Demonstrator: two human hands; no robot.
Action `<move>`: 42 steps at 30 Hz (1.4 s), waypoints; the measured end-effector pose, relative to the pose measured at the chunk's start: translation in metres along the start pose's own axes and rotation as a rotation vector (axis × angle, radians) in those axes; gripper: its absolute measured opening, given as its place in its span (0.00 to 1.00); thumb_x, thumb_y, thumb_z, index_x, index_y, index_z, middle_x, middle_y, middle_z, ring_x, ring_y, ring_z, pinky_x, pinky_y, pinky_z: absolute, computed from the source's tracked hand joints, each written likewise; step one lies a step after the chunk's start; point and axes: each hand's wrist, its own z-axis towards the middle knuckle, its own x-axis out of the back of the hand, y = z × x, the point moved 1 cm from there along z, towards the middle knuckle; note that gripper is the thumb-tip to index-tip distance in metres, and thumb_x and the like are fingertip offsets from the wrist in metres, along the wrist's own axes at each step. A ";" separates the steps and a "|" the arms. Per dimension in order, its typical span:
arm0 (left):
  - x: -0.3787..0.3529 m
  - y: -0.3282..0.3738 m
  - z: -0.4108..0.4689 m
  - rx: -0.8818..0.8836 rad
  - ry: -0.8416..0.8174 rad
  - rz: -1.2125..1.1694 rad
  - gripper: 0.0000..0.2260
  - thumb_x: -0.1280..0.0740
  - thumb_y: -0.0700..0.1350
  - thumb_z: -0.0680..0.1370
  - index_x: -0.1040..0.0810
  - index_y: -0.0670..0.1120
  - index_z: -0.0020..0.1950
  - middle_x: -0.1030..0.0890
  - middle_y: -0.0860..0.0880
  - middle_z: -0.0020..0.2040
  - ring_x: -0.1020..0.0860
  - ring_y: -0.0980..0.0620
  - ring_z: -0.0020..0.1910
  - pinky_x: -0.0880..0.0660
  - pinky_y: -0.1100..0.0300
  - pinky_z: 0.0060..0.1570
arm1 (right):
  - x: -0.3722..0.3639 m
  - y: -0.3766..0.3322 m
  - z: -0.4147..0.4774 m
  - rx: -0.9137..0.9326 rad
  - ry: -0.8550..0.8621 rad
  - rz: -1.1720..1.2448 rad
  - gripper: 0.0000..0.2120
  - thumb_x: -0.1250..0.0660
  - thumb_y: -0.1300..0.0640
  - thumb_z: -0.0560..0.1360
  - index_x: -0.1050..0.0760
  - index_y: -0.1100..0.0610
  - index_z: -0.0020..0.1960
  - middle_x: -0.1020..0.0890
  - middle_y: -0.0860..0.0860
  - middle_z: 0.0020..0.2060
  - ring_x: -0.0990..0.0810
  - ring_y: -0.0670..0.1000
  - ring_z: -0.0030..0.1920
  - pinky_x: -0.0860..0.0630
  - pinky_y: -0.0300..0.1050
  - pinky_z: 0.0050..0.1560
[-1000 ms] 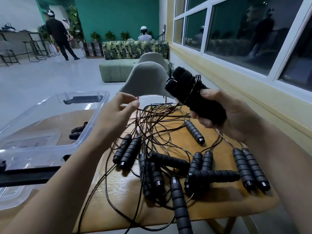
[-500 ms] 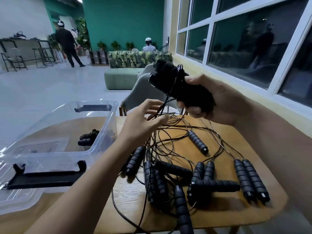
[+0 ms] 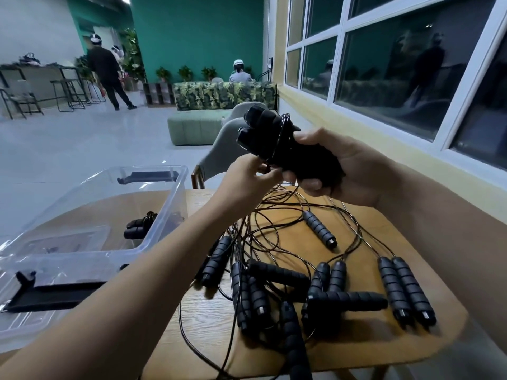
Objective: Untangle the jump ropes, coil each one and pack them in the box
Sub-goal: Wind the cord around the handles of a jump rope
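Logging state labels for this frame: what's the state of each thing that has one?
Right hand, grips a pair of handles above the table.
Held handles, side by side, cord looped round them.
Left hand, fingers pinch the cord just below those handles.
Box, open, one coiled rope inside.
Other ropes, tangled on the table, uncoiled.

Lounge-style hall: sofa (image 3: 219,94), bar stools (image 3: 65,94), potted plants (image 3: 185,72).

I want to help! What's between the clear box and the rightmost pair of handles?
Head view: the left forearm and a tangle of jump rope handles and cords.
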 end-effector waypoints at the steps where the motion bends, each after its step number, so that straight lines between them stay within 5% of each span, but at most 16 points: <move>1: -0.003 -0.001 0.001 0.000 0.005 0.022 0.03 0.26 0.50 0.80 0.17 0.53 0.46 0.15 0.56 0.43 0.21 0.61 0.42 0.26 0.57 0.45 | 0.000 0.002 -0.001 -0.001 0.007 -0.004 0.25 0.36 0.46 0.84 0.26 0.63 0.71 0.21 0.62 0.47 0.28 0.51 0.32 0.33 0.41 0.31; 5: -0.012 -0.015 -0.006 0.027 -0.062 0.080 0.07 0.25 0.50 0.79 0.17 0.55 0.42 0.20 0.61 0.35 0.25 0.64 0.35 0.32 0.68 0.36 | 0.005 0.005 -0.008 0.019 0.062 -0.011 0.19 0.36 0.46 0.84 0.24 0.60 0.65 0.20 0.63 0.48 0.28 0.52 0.32 0.35 0.43 0.31; 10: -0.013 -0.066 -0.020 0.159 -0.147 0.206 0.11 0.24 0.54 0.78 0.16 0.48 0.43 0.15 0.50 0.39 0.23 0.56 0.37 0.28 0.60 0.39 | 0.019 0.003 -0.018 0.079 0.128 0.057 0.24 0.37 0.48 0.84 0.30 0.61 0.75 0.20 0.62 0.46 0.28 0.51 0.32 0.35 0.42 0.31; 18: -0.013 -0.122 -0.029 0.294 -0.076 0.151 0.19 0.27 0.66 0.70 0.15 0.51 0.42 0.16 0.54 0.35 0.20 0.54 0.36 0.22 0.52 0.42 | 0.039 0.002 -0.023 0.103 0.210 0.042 0.23 0.36 0.48 0.84 0.29 0.60 0.73 0.20 0.61 0.46 0.27 0.52 0.34 0.32 0.40 0.30; 22: -0.009 -0.134 -0.031 0.307 -0.073 0.228 0.18 0.25 0.62 0.75 0.23 0.50 0.36 0.27 0.60 0.26 0.32 0.60 0.29 0.36 0.57 0.35 | 0.050 -0.003 -0.026 0.141 0.242 0.061 0.20 0.36 0.49 0.84 0.27 0.58 0.72 0.20 0.60 0.48 0.27 0.53 0.37 0.31 0.40 0.29; 29: -0.006 -0.145 -0.036 0.343 -0.033 0.329 0.09 0.24 0.58 0.75 0.15 0.54 0.43 0.17 0.56 0.35 0.19 0.53 0.39 0.22 0.54 0.44 | 0.060 -0.021 -0.030 0.224 0.302 0.096 0.14 0.40 0.47 0.85 0.20 0.52 0.59 0.20 0.57 0.43 0.30 0.50 0.32 0.43 0.43 0.33; 33: -0.004 -0.152 -0.049 0.372 -0.050 0.388 0.08 0.24 0.53 0.78 0.14 0.49 0.45 0.15 0.53 0.38 0.19 0.52 0.41 0.25 0.55 0.45 | 0.070 -0.032 -0.037 0.238 0.320 0.085 0.14 0.40 0.46 0.85 0.18 0.51 0.56 0.20 0.56 0.43 0.31 0.50 0.34 0.43 0.43 0.34; 42: -0.004 -0.161 -0.053 0.430 -0.012 0.519 0.10 0.25 0.54 0.78 0.17 0.48 0.42 0.16 0.52 0.40 0.19 0.48 0.44 0.26 0.56 0.43 | 0.063 -0.018 -0.038 0.206 0.338 0.047 0.15 0.38 0.47 0.85 0.22 0.55 0.64 0.20 0.58 0.45 0.26 0.50 0.33 0.40 0.44 0.36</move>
